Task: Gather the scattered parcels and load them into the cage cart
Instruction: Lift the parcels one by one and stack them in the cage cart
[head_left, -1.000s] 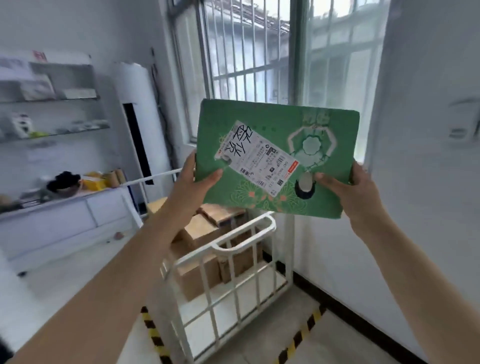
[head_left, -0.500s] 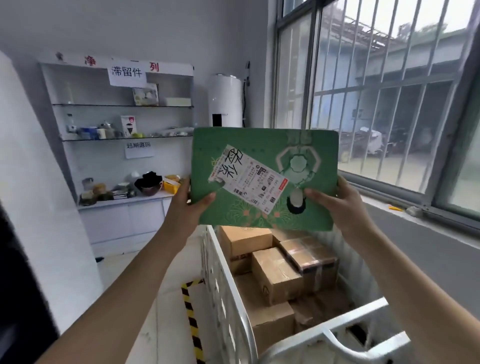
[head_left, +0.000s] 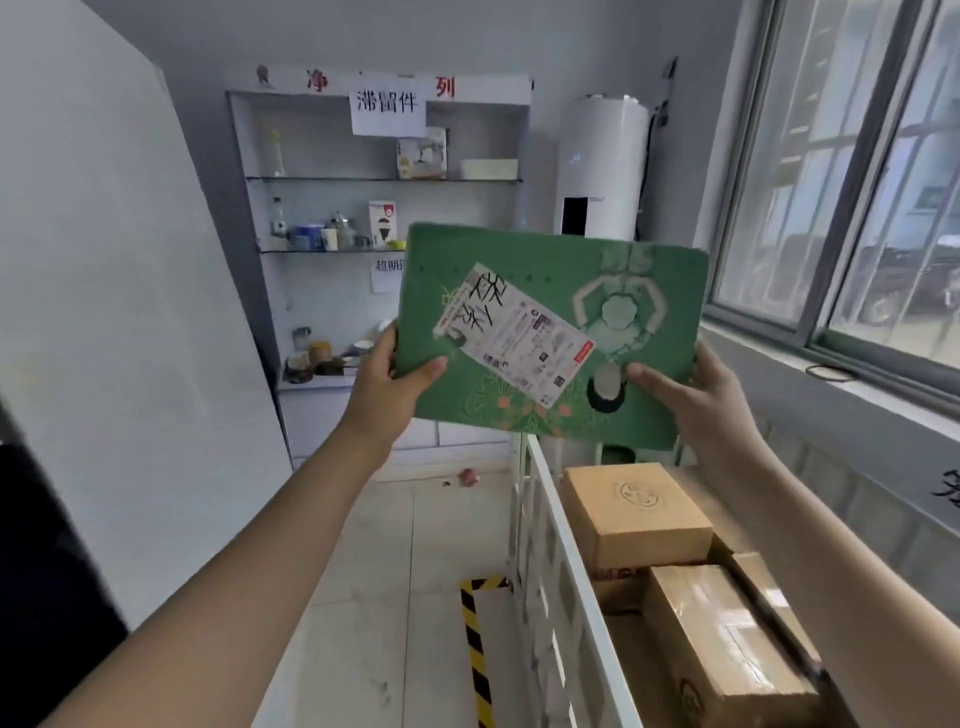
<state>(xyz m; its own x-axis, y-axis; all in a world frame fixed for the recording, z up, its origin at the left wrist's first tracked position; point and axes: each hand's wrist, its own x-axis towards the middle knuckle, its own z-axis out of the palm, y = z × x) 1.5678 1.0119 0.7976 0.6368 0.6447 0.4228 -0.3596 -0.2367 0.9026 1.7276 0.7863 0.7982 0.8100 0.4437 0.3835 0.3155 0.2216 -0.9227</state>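
Note:
A flat green parcel (head_left: 524, 291) with a white shipping label is held up in front of me, above the far end of the white cage cart (head_left: 563, 545). My left hand (head_left: 387, 384) grips its lower left edge, thumb on the front. My right hand (head_left: 698, 402) grips its lower right edge, thumb on the front. Inside the cart lie several brown cardboard boxes, one square box (head_left: 631, 506) at the far end and a taped box (head_left: 722, 644) nearer me.
A white shelf unit (head_left: 384, 208) with bottles and small boxes stands against the far wall, beside a tall white air conditioner (head_left: 602, 166). A barred window (head_left: 852, 171) runs along the right. Yellow-black tape (head_left: 475, 649) marks the floor left of the cart. A white panel (head_left: 104, 312) stands at left.
My view has swung left along the cart, so the shelf wall now faces me and the cart's side rail lies below. Both hands keep their hold on the green parcel.

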